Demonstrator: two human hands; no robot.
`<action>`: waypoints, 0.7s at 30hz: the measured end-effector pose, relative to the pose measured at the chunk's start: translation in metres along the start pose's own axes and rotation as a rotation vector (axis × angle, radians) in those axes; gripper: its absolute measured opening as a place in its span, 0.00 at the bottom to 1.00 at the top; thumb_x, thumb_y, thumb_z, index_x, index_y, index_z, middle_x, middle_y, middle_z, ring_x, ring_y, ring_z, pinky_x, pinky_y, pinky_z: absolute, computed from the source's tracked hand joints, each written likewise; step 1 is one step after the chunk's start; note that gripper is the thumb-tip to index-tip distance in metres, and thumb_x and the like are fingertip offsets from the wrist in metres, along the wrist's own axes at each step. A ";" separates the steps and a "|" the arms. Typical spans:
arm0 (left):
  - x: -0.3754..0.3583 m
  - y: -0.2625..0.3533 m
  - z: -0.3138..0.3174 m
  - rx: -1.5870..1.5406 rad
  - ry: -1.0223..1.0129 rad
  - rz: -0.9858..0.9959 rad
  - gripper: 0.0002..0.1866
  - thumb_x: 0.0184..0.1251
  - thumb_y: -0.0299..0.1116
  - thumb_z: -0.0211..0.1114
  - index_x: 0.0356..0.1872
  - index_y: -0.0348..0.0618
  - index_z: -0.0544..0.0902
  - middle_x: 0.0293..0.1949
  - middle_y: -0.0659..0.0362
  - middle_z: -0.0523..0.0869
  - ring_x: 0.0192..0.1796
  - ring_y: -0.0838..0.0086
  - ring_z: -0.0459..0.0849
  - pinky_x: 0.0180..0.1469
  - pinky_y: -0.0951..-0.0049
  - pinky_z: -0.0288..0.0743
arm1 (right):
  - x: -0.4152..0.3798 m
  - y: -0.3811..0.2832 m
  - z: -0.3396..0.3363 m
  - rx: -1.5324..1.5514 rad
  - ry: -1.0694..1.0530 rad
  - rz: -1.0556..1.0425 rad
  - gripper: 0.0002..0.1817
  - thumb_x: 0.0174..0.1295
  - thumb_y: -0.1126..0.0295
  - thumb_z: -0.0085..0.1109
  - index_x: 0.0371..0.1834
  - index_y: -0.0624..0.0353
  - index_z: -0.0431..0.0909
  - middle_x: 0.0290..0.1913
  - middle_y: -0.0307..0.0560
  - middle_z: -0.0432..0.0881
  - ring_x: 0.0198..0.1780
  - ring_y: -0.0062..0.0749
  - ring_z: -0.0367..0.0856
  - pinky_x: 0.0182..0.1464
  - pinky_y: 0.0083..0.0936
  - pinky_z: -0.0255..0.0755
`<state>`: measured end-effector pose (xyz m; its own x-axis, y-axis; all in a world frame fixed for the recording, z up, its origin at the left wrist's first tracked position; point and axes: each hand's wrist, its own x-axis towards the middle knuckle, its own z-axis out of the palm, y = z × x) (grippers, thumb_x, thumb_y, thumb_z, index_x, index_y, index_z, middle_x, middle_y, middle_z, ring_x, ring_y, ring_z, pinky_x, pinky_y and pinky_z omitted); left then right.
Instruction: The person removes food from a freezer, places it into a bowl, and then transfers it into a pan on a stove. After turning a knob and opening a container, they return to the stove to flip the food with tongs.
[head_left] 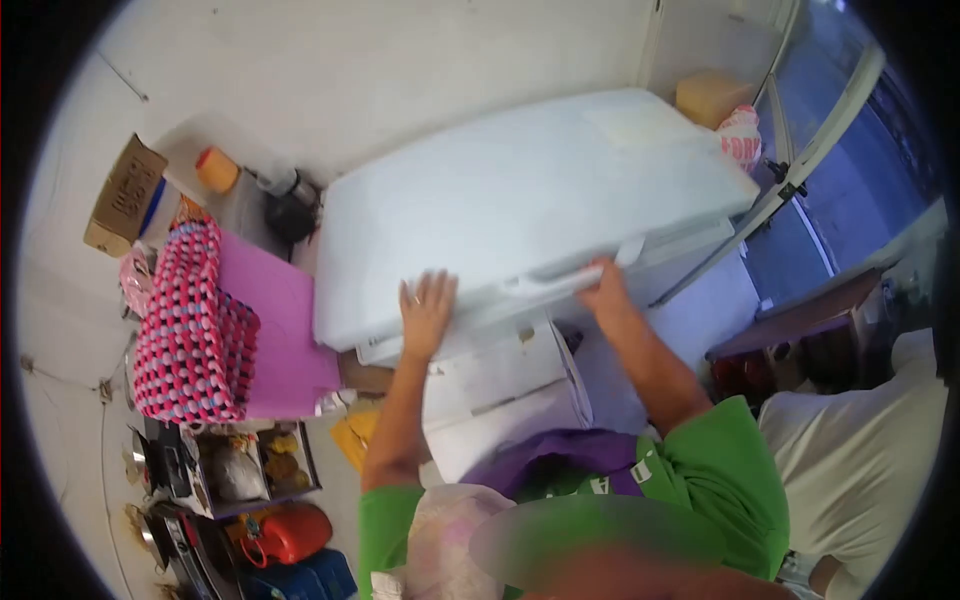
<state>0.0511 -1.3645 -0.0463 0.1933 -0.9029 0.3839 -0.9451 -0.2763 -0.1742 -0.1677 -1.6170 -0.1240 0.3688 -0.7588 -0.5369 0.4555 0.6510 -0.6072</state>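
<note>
cardboard box | pink beaded bag | red jug | orange cup

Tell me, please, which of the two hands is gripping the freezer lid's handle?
The right hand: its fingers curl around the handle at the front edge of the freezer lid. The left hand just lies flat, fingers spread, on the lid.

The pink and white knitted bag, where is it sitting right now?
In the head view the knitted bag sits on the left, on a pink surface beside the big white freezer lid, with the left hand flat on that lid nearby.
</note>
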 end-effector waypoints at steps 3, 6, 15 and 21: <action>0.040 -0.034 -0.050 0.121 0.110 0.000 0.36 0.49 0.35 0.65 0.64 0.55 0.63 0.59 0.60 0.70 0.64 0.63 0.65 0.65 0.41 0.48 | -0.066 -0.075 0.067 -0.142 -0.330 -0.082 0.17 0.54 0.72 0.49 0.48 0.62 0.71 0.47 0.54 0.75 0.51 0.46 0.73 0.54 0.46 0.68; 0.082 -0.067 -0.091 0.050 0.164 0.067 0.43 0.41 0.36 0.70 0.65 0.53 0.62 0.57 0.60 0.72 0.64 0.63 0.64 0.66 0.47 0.46 | -0.081 -0.111 0.124 -0.028 -0.478 -0.172 0.19 0.59 0.77 0.45 0.55 0.69 0.62 0.55 0.59 0.70 0.57 0.46 0.71 0.58 0.43 0.67; 0.189 -0.140 -0.138 0.345 0.379 -0.022 0.33 0.58 0.55 0.56 0.65 0.60 0.62 0.59 0.59 0.72 0.65 0.61 0.64 0.64 0.42 0.50 | -0.061 -0.168 0.237 -0.136 -0.640 -0.434 0.17 0.67 0.67 0.44 0.54 0.67 0.65 0.48 0.51 0.75 0.49 0.37 0.75 0.55 0.33 0.69; 0.281 -0.177 -0.137 0.279 0.382 -0.352 0.29 0.63 0.47 0.56 0.65 0.55 0.63 0.65 0.55 0.65 0.67 0.57 0.60 0.65 0.43 0.50 | 0.030 -0.128 0.220 -0.868 -0.892 -0.410 0.15 0.64 0.62 0.49 0.49 0.59 0.74 0.46 0.43 0.78 0.44 0.28 0.76 0.48 0.26 0.70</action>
<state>0.2366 -1.5237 0.2167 0.3251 -0.5727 0.7526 -0.7263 -0.6608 -0.1890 -0.0369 -1.7278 0.0664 0.8874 -0.4385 0.1426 0.1184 -0.0823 -0.9896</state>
